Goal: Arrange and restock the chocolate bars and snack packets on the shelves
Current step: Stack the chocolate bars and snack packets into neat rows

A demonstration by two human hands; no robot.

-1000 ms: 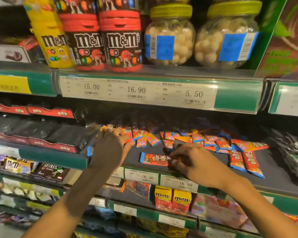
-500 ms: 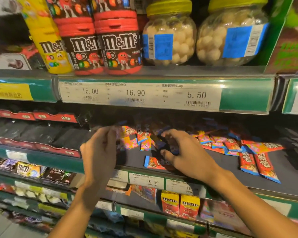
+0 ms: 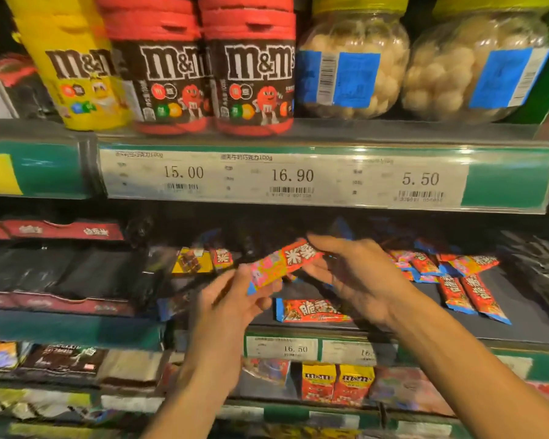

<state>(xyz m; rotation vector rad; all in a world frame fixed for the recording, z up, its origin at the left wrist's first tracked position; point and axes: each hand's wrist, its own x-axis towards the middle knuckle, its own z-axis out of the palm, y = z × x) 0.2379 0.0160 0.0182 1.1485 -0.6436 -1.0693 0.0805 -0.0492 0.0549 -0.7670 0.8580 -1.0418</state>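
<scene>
The chocolate bar (image 3: 282,264) is held above the middle shelf (image 3: 520,318), its long axis rising rightward; the left hand (image 3: 235,299) pinches its lower end, the right hand (image 3: 352,274) its upper end.

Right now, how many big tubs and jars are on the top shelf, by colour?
Yellow M&M's tub: 1
Brown M&M's tubs with red lids: 2
Clear jars with blue labels: 2
Total: 5
</scene>
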